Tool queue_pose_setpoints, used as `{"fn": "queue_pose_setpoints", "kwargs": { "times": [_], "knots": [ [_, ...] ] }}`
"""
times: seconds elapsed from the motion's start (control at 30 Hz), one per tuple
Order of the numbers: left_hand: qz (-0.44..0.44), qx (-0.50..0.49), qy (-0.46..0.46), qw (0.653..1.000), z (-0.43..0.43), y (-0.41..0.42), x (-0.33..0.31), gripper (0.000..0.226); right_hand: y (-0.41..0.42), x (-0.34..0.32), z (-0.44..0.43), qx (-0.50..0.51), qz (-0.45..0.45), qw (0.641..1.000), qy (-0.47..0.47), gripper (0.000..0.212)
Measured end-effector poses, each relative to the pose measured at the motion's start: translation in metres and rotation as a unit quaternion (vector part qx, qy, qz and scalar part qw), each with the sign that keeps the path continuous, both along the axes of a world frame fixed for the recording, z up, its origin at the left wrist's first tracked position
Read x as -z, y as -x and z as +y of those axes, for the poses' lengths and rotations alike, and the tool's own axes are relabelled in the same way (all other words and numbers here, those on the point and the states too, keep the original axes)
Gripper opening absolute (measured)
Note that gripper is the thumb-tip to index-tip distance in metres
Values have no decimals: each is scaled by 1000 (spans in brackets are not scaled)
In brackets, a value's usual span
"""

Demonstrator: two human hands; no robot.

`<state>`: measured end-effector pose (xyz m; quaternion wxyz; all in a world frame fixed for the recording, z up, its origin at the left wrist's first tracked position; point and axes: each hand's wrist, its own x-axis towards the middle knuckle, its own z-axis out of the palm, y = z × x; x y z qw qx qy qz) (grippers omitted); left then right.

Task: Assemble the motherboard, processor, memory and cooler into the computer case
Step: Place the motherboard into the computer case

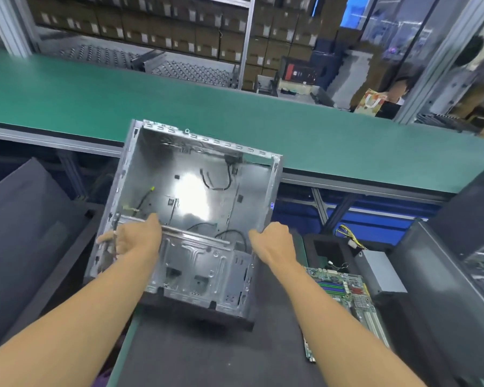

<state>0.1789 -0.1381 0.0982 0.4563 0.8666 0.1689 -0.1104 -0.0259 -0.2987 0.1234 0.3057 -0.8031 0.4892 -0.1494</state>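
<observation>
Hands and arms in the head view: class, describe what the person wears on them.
The left hand and right hand are ungloved. The left forearm and right forearm are bare to the frame's edge: no sleeve, watch or wristband shows.

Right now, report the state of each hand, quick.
Left hand: grips the computer case at its left wall.
Right hand: grips the computer case at its right edge.

Hidden: lower-left part of motherboard point(349, 294), under right forearm point(333, 314); fingers of right hand point(274, 241), behind computer case point(196, 191) wall. Blurred: labels on shelf boxes point(179, 32), unreadable.
</observation>
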Motion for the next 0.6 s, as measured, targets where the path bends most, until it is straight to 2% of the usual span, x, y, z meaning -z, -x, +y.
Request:
{"fn": "queue_pose_setpoints", "kwargs": {
  "times": [0.13,0.3,0.43,0.6],
  "knots": [
    [8,-41,23,999,14,5,-3,113,0,-2,14,-6,25,1000,5,27],
    [14,-66,78,995,19,4,3,119,6,4,23,-4,33,999,3,25],
    [6,-64,17,998,23,8,9,127,11,10,27,-5,57,998,-3,26],
    [6,-66,-16,998,27,11,13,140,17,21,34,-6,93,995,-27,28]
  ]
}}
